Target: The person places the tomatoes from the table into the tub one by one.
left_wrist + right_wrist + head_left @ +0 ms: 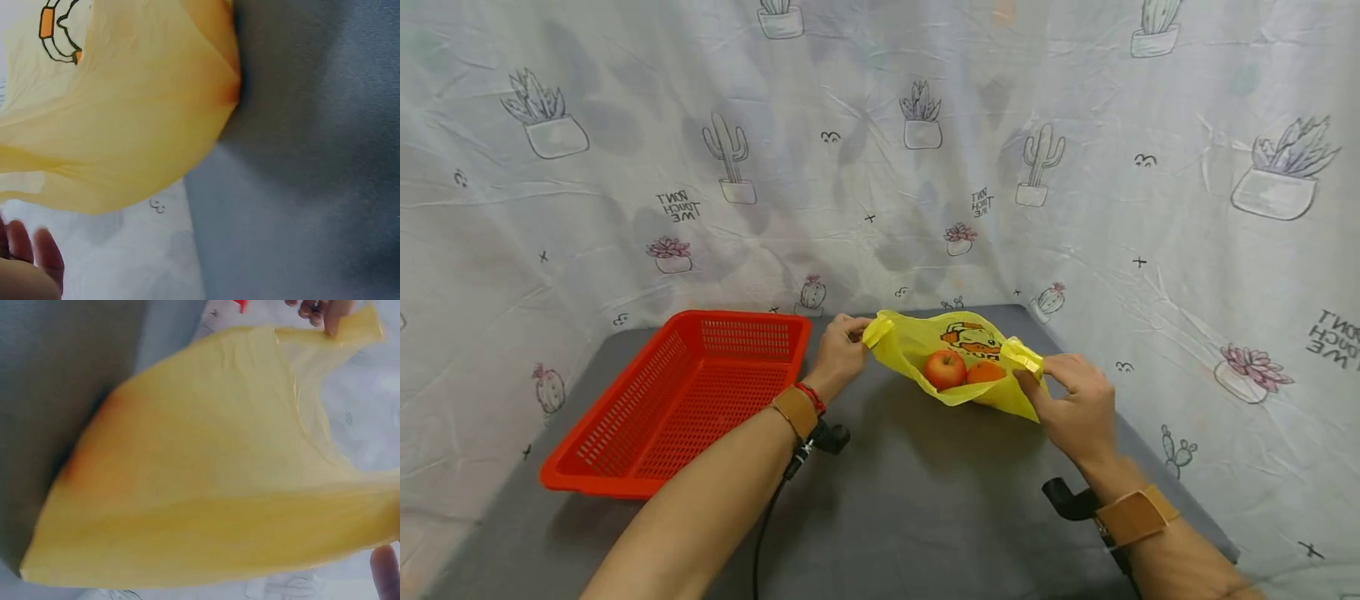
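Observation:
A yellow plastic bag (910, 352) hangs spread between both hands, its mouth wide. My left hand (842, 354) pinches one handle, and my right hand (1078, 408) pinches the other. Inside lie a red apple (944, 369) and an orange fruit (986, 372), side by side at the bag's mouth. In the right wrist view the bag (187, 462) shows the fruit as an orange glow low in the plastic, near the table. The left wrist view has the bag (137, 125) across it, with fingertips of the left hand (31, 262) at the lower left corner.
On the left of the grey table (887, 517) stands a red plastic basket (673, 483) with slotted walls and nothing inside. A pale curtain (865, 167) with cactus drawings rises behind and to the right. A cable (762, 533) trails from the left wrist camera.

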A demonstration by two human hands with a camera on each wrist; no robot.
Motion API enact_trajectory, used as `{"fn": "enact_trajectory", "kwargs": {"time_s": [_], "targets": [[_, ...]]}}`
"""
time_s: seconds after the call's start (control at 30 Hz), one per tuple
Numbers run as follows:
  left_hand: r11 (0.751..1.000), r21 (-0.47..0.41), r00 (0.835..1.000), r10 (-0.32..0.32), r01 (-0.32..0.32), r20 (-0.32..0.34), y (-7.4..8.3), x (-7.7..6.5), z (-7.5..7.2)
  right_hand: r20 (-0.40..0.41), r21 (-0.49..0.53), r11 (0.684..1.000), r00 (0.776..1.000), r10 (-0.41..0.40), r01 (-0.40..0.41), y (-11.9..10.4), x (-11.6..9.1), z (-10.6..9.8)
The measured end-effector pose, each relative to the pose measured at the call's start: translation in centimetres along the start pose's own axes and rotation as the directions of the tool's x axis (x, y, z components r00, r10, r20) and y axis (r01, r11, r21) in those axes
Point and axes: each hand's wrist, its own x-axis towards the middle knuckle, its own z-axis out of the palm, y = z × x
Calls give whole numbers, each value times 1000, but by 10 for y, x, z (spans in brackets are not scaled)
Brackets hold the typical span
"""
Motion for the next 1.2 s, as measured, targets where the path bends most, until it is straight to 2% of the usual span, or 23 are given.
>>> {"fn": "enact_trajectory", "kwargs": {"time_s": [0.17, 0.33, 0.43, 0.67, 0.83, 1.03, 1.2], "targets": [[995, -99, 998, 37, -31, 51, 9, -1, -5, 7, 0, 996, 996, 88, -88, 1, 11, -8], [977, -215, 993, 15, 10, 114, 20, -7, -10, 26, 9, 980, 980, 196, -196, 1, 19, -12], [966, -255, 993, -16, 46, 119, 27, -9, -12, 44, 14, 969, 968, 248, -249, 1, 22, -14], [954, -294, 994, -19, 51, 111, 39, -11, -12, 81, -2, 925, 921, 380, -381, 0, 29, -20], [949, -313, 994, -10, 44, 110, 49, -12, -8, 92, -1, 907, 903, 419, -420, -1, 33, -24], [942, -334, 992, 34, 9, 122, 55, -14, -3, 93, 21, 906, 903, 420, -424, -1, 35, -23], [940, -342, 977, 79, -6, 200, 60, -17, 3, 118, 7, 889, 883, 454, -458, -2, 39, -22]]}}
